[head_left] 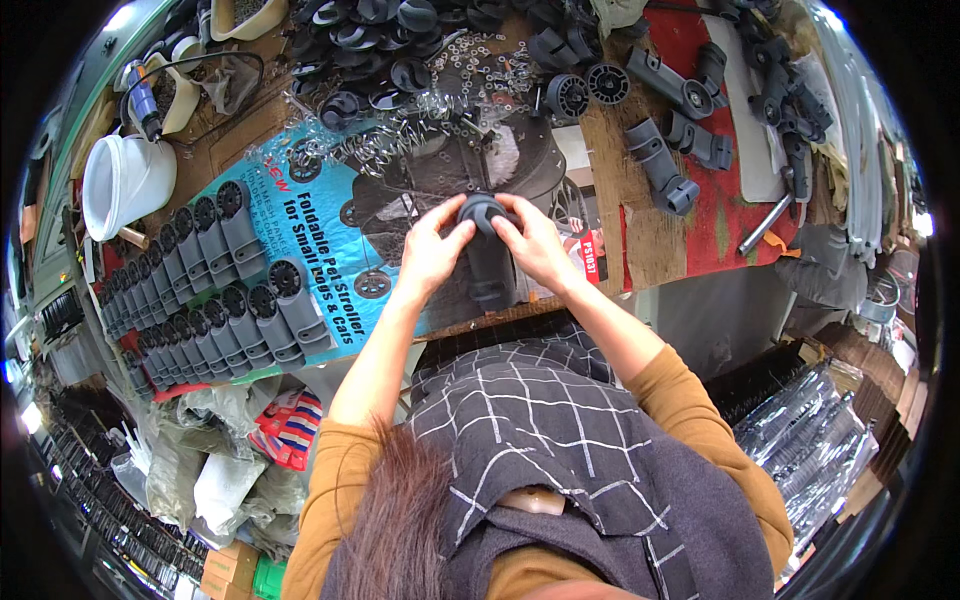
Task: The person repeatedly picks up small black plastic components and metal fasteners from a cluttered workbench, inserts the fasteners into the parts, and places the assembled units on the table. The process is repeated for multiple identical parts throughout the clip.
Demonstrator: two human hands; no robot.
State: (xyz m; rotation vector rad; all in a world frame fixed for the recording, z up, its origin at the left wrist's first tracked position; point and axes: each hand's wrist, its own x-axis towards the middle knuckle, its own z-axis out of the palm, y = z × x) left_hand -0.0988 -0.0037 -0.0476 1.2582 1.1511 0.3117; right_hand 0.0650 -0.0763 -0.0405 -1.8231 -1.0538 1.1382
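Observation:
Both of my hands meet over the middle of the workbench on one dark grey plastic part, a tube-shaped piece with a round cap end. My left hand pinches the left side of its round top. From the other side my right hand grips the same top, fingers curled over it. The part's lower body stands upright between my wrists above a blue printed cardboard sheet.
Rows of finished grey parts lie at the left on the cardboard. Black wheels and caps, loose metal springs and more grey pieces crowd the back. A white tub sits far left; a metal rod lies right.

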